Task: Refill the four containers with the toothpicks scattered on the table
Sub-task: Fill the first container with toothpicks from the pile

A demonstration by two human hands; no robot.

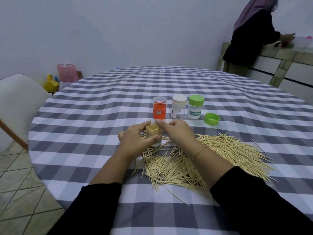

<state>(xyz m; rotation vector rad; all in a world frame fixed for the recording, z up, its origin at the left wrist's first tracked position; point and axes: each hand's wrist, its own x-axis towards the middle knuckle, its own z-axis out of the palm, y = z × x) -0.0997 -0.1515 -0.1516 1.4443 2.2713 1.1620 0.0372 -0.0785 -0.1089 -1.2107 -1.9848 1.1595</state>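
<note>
Left hand (133, 139) grips an open jar (153, 136) at table centre; right hand (176, 131) pinches toothpicks at its mouth. Loose toothpicks (211, 160) lie at five o'clock, probably light and brittle; best pinched mid-length in small bundles

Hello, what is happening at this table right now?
A person is refilling toothpick jars. The left hand grips a clear plastic jar already packed with toothpicks, and the right hand touches its top. A big heap of loose wooden toothpicks still lies on the checked tablecloth. Three capped jars stand behind, beside a loose green lid.
</note>
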